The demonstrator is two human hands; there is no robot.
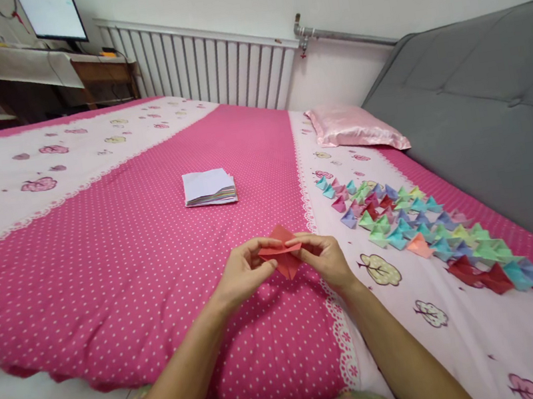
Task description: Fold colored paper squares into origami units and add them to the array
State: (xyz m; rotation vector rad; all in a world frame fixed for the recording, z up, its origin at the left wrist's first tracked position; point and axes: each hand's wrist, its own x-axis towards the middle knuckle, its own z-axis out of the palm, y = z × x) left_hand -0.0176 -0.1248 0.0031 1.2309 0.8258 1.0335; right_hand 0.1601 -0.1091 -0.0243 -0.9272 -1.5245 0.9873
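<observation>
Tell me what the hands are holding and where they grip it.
A folded red paper piece: the left hand pinches its left side, the right hand its right side.

A paper stack lies on the pink bedspread, with colourful folded pieces near a satin pillow.

Both bare forearms rise from the bottom edge of the frame and converge toward its centre, the left one from the lower left, the right one from the lower right. The left grip and the right grip meet just below mid-frame, fingers curled inward toward each other. Thumb and fingertips of each pinch one side of a red folded paper between them. Both wrists look nearly straight.
</observation>
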